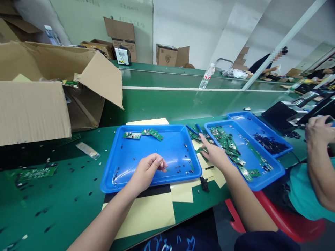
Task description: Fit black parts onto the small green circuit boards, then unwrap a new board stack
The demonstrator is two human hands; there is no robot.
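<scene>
I've got my left hand (151, 169) at centre, fingers curled, thumb over the forefinger, left forearm (106, 221) slanting in from near left! And my right hand (213, 152), over to the right, fingers spread, pointing far, right forearm (247, 197) angled in from near right!

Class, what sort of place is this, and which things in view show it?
Probably an electronics workshop or small factory: blue trays hold green circuit boards and small dark parts, and another person is at the same long workbench.
</scene>
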